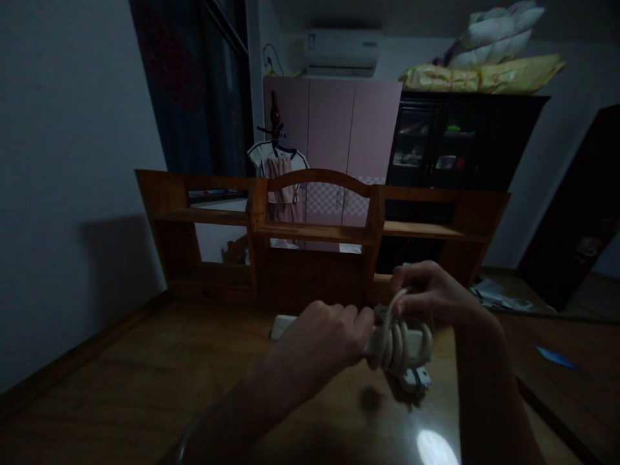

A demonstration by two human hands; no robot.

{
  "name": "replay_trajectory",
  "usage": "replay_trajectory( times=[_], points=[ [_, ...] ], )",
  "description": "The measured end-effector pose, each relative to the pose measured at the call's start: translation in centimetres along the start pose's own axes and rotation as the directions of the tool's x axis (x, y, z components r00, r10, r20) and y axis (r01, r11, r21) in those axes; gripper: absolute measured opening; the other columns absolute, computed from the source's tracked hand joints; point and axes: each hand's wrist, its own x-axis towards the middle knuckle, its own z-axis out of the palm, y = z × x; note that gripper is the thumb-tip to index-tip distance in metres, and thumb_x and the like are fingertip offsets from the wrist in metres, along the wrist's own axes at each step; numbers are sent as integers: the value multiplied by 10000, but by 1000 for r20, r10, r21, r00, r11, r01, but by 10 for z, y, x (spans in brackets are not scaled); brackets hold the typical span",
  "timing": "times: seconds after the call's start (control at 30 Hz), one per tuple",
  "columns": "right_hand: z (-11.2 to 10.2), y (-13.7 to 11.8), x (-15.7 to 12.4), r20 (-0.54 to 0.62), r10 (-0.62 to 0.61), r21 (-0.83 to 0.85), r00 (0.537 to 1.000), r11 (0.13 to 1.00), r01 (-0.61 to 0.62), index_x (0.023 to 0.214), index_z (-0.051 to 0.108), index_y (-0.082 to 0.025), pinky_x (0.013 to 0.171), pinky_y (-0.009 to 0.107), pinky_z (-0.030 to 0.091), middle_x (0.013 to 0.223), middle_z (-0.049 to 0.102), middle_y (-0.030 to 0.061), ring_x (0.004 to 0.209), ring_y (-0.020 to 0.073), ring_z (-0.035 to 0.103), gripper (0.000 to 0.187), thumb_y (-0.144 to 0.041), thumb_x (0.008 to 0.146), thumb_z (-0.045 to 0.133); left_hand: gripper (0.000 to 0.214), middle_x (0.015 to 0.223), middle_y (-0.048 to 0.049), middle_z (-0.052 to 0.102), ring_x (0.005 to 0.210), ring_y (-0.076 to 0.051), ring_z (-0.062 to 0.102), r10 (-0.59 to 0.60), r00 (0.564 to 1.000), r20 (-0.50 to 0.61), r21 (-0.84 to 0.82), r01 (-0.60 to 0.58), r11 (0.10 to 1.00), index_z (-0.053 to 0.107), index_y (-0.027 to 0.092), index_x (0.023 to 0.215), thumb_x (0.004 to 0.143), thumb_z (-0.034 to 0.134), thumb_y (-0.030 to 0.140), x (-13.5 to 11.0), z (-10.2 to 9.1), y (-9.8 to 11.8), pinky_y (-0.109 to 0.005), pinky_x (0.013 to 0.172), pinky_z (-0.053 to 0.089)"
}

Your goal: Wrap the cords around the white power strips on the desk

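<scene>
My left hand is closed around a white power strip, held above the wooden desktop. One end of the strip sticks out to the left of the fist. Several loops of pale cord are wound about its right part. My right hand pinches a strand of that cord between thumb and fingers at the top of the coil. Just below the coil there is a small white object, too dim to name; whether it hangs or rests on the desktop I cannot tell.
A low wooden shelf unit runs along the desktop's far edge. Papers and a blue sheet lie at the right. Behind stand a pink wardrobe, a dark cabinet and a rack with clothes. A wall borders the left.
</scene>
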Motion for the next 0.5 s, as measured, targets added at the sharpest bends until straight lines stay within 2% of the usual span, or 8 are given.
replay_trajectory(
  times=[0.13,0.2,0.3,0.4,0.5],
  points=[
    [12,2,8,82,-42,141,996,990,30,646,640,-140,476,187,371,565,569,-23,509,87,492,312,-367,619,852,112,775,-30,593,613,-197,549,86,993,-81,125,-76,989,502,182,906,898,441,88,-9,-19,12,-320,495,390],
    [19,2,13,111,-76,197,991,979,53,601,628,-138,489,197,373,563,563,-16,519,93,482,347,-406,610,849,146,776,-32,593,607,-183,536,127,984,-121,90,-117,989,499,190,885,927,387,105,-14,-27,17,-317,507,398],
    [28,2,19,135,-106,240,985,968,72,605,630,-137,493,205,377,574,560,-7,523,98,474,366,-457,667,798,154,748,-27,596,597,-170,541,88,982,-168,9,-88,996,496,201,836,934,394,140,-22,-38,14,-305,522,409],
    [36,2,24,37,-81,198,996,977,72,673,640,-152,486,214,385,613,562,2,535,109,475,347,-485,745,708,81,776,-36,625,659,-191,598,-20,973,-232,-60,6,998,534,192,907,925,480,249,-26,-42,0,-307,577,444],
    [47,6,33,-147,-119,110,982,985,135,703,615,-171,515,232,412,630,553,7,568,128,479,283,-445,756,661,306,885,-50,675,731,-213,654,-198,931,-306,-199,141,970,553,191,1093,869,591,396,-23,-38,-16,-301,636,477]
  ],
)
